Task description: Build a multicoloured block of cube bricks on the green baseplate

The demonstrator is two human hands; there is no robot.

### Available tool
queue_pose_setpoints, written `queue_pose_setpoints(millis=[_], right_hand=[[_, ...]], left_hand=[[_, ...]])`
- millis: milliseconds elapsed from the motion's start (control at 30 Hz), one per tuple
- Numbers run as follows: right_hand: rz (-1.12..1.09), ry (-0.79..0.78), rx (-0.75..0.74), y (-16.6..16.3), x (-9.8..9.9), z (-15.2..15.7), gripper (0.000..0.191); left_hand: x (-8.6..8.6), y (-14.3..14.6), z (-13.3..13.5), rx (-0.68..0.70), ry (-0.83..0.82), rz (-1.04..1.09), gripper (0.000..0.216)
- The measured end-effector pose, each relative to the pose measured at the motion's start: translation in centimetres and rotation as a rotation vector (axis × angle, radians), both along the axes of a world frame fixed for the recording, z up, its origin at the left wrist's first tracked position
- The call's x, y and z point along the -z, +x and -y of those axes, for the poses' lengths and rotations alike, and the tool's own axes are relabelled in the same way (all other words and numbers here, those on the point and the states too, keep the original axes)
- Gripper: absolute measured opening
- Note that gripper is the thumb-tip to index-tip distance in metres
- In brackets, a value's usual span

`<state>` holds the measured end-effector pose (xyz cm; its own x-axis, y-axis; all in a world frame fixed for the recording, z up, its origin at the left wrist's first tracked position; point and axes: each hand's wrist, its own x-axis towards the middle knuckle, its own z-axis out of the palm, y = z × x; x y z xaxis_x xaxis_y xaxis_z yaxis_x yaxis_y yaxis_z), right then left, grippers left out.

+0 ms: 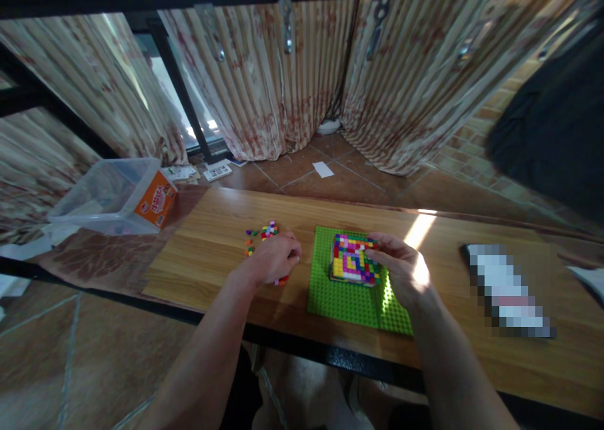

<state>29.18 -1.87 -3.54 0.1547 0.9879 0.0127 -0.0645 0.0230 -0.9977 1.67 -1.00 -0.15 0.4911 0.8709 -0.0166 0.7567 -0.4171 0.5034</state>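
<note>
A block of multicoloured toy bricks [353, 263] stands on the green studded baseplate [342, 303], towards its back. My right hand [403, 266] is at the block's right side, with the fingers at its back right corner and the thumb over its top edge. To the left of the baseplate, my left hand [276, 257] is over the wooden table with its fingers curled together; what they hold, if anything, is hidden. Small loose bricks [249, 248] and a colourful brick cluster [270, 229] lie around it. More bricks [282, 281] show below its fingers.
A blurred-out flat object [507, 292] lies on the right of the wooden table [212, 229]. Beyond the table's left end stands a clear plastic bin [104, 194] with an orange label. Curtains [292, 90] hang behind, and papers [323, 169] lie on the tiled floor.
</note>
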Motion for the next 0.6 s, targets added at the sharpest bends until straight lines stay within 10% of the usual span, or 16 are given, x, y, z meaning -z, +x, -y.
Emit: queue_pose_setpoints(millis=[367, 600], right_hand=[[0.144, 0.312, 0.253, -1.2, -1.5, -0.1, 0.015], [0.677, 0.525, -0.044, -3.8, -3.8, 1.7, 0.014]], left_hand=[[0.7, 2.7, 0.2, -0.174, -0.190, 0.637, 0.011], [1.3, 4.2, 0.7, -0.207, -0.209, 0.867, 0.027]])
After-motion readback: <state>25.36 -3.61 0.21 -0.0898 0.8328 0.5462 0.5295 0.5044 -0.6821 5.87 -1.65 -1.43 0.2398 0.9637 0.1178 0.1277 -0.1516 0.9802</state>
